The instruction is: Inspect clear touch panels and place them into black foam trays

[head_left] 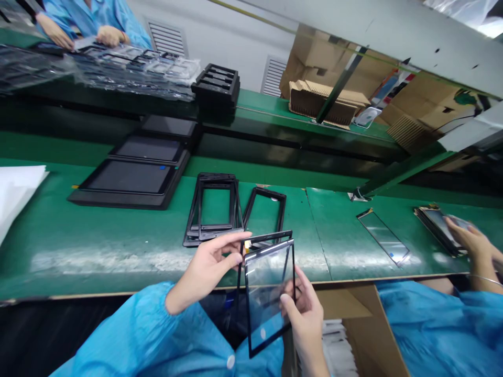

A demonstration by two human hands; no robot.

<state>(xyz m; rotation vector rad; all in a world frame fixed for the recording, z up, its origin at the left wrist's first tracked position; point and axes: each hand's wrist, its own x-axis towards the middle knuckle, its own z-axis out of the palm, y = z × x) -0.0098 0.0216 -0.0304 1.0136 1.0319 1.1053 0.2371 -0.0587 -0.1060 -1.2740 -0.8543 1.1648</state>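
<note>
My left hand (210, 267) pinches the top left corner of a black-bordered glass panel (269, 293), held upright over the table's front edge. Gripping the panel's right edge lower down is my right hand (304, 314), fingers curled behind the glass. A black frame (267, 238) sits right behind the panel; I cannot tell whether it is held together with it. Just beyond my hands, a stack of black frames (214, 209) and a single black frame (265, 207) lie on the green table (98, 246).
Three dark screens on trays (133, 173) lie at the left, white sheets (15, 193) at the far left. To the right a co-worker's hand (471, 243) touches a panel stack (436, 225), beside a glass strip (383, 236). An open carton (353, 335) stands below. Another person (90, 23) works across.
</note>
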